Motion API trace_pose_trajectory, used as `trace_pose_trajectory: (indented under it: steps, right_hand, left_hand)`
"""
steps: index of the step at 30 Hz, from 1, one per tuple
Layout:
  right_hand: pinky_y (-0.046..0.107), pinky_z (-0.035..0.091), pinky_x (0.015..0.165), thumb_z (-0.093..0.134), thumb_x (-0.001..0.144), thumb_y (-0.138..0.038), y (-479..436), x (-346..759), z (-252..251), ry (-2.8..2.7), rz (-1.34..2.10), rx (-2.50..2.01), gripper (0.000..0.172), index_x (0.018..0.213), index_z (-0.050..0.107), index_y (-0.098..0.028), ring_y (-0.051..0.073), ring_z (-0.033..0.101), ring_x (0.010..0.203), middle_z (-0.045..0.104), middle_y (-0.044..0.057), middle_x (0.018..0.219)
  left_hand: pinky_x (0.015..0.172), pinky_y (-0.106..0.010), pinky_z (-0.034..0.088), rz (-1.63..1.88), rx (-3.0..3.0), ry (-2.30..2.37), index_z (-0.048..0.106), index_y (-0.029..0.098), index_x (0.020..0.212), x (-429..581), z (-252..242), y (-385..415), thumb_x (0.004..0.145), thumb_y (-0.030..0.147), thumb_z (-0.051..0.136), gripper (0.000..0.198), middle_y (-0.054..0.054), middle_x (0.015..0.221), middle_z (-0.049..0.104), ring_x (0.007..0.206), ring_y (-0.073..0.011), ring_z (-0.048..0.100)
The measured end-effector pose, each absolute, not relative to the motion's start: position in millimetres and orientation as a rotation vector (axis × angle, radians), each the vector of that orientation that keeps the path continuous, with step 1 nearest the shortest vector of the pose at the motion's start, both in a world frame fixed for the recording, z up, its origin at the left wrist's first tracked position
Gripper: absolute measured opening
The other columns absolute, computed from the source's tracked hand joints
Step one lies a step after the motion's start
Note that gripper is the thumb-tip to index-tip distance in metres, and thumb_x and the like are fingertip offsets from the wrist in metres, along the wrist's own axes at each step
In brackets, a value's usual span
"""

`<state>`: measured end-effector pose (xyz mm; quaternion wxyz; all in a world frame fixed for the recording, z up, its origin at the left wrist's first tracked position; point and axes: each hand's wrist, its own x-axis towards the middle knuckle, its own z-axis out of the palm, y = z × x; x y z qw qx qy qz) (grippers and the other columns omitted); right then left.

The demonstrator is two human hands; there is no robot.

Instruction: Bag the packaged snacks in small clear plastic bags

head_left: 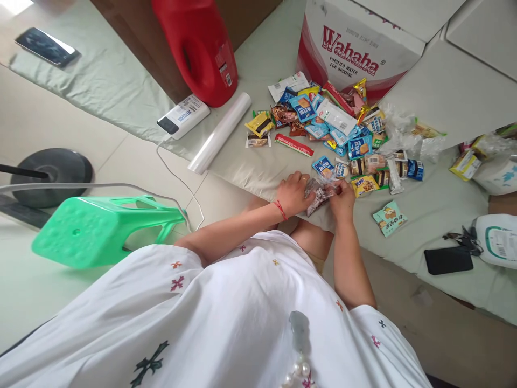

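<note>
My left hand [293, 192], with a red string at the wrist, presses on a small clear plastic bag [315, 199] with dark, pale-flecked contents that I cannot make out. At the bag's gathered upper end, the fingers of my right hand [342, 200] are pinched together on the plastic. The bag lies at the near edge of the covered table [258, 180]. Just beyond it are a blue snack packet [323, 166] and a heap of wrapped snacks [319, 116]. A yellow cookie packet [365, 186] lies to the right of my right hand.
A roll of clear film [220, 133], a white power bank [183, 116] with a cable and a red jug [202, 48] stand left. Behind the snacks is a Wahaha carton [351, 48]. A black phone [448, 260] lies right; a green stool [84, 231] is at left.
</note>
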<state>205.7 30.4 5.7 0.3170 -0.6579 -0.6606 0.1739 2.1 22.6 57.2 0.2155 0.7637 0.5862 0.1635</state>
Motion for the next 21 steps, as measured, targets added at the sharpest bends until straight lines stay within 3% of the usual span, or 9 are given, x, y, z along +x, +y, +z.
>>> trace_pose_trajectory:
  steps: [4,8,10,12,14,16,19,21]
  right_hand:
    - [0.039,0.052,0.086,0.053,0.094,-0.034,14.3,193.2,25.1,-1.662,0.558,-1.589,0.024,0.107,0.068,-0.021,0.026,0.063,0.109,0.065,0.015,0.128]
    - [0.042,0.050,0.096,0.048,0.098,-0.026,-8.6,183.7,50.2,-1.951,0.616,-1.436,0.026,0.114,0.068,-0.025,0.026,0.064,0.114,0.073,0.009,0.125]
    - [0.048,0.046,0.104,0.053,0.100,-0.032,-21.6,179.5,56.9,-2.130,0.514,-1.444,0.030,0.126,0.067,-0.027,0.029,0.061,0.119,0.071,0.009,0.134]
    - [0.053,0.040,0.111,0.058,0.100,-0.041,-34.7,174.9,56.9,-2.271,0.386,-1.459,0.045,0.143,0.060,-0.028,0.034,0.057,0.127,0.063,0.010,0.148]
    - [0.057,0.035,0.116,0.058,0.100,-0.044,-46.4,170.2,51.0,-2.343,0.281,-1.456,0.056,0.154,0.052,-0.029,0.036,0.054,0.133,0.057,0.010,0.155]
    - [0.059,0.032,0.119,0.055,0.103,-0.039,-54.8,166.1,42.1,-2.340,0.200,-1.465,0.054,0.156,0.049,-0.032,0.035,0.053,0.135,0.057,0.008,0.155]
    - [0.065,0.026,0.123,0.051,0.105,-0.033,-60.2,162.5,29.7,-2.242,0.129,-1.514,0.049,0.154,0.052,-0.036,0.034,0.050,0.142,0.063,0.005,0.149]
    - [0.067,0.024,0.125,0.050,0.105,-0.032,-59.8,162.4,24.5,-2.198,0.158,-1.519,0.046,0.150,0.057,-0.036,0.033,0.048,0.145,0.065,0.005,0.146]
  left_hand:
    - [0.089,-0.043,0.049,0.273,2.161,1.633,0.064,0.018,0.116,10.1,57.9,26.3,0.099,0.041,0.054,0.030,-0.015,0.116,0.069,0.110,-0.0319,0.065]
    - [0.084,-0.037,0.050,0.238,2.099,1.633,0.064,0.020,0.118,10.9,59.4,30.4,0.097,0.042,0.057,0.032,-0.013,0.117,0.071,0.107,-0.0293,0.069]
    - [0.082,-0.037,0.051,0.230,2.076,1.603,0.064,0.020,0.120,8.6,58.8,34.8,0.097,0.042,0.056,0.032,-0.013,0.119,0.071,0.106,-0.0292,0.070]
    - [0.083,-0.038,0.053,0.230,2.062,1.545,0.066,0.018,0.119,4.2,57.1,41.7,0.098,0.035,0.053,0.030,-0.013,0.118,0.072,0.104,-0.0292,0.070]
    - [0.089,-0.039,0.054,0.278,2.047,1.472,0.068,0.017,0.118,-2.7,55.0,49.4,0.098,0.025,0.046,0.031,-0.013,0.117,0.073,0.105,-0.0280,0.070]
    - [0.102,-0.041,0.051,0.424,2.078,1.393,0.069,0.017,0.123,-12.2,53.3,54.0,0.097,0.018,0.041,0.038,-0.014,0.125,0.072,0.117,-0.0269,0.067]
    - [0.122,-0.047,0.035,0.555,2.303,1.054,0.059,0.020,0.144,-29.3,49.9,48.5,0.102,0.030,0.043,0.046,-0.015,0.153,0.057,0.145,-0.0276,0.049]
    - [0.128,-0.049,0.025,0.440,2.435,0.764,0.048,0.023,0.156,-40.2,45.2,38.2,0.102,0.044,0.049,0.058,-0.014,0.165,0.044,0.156,-0.0285,0.037]
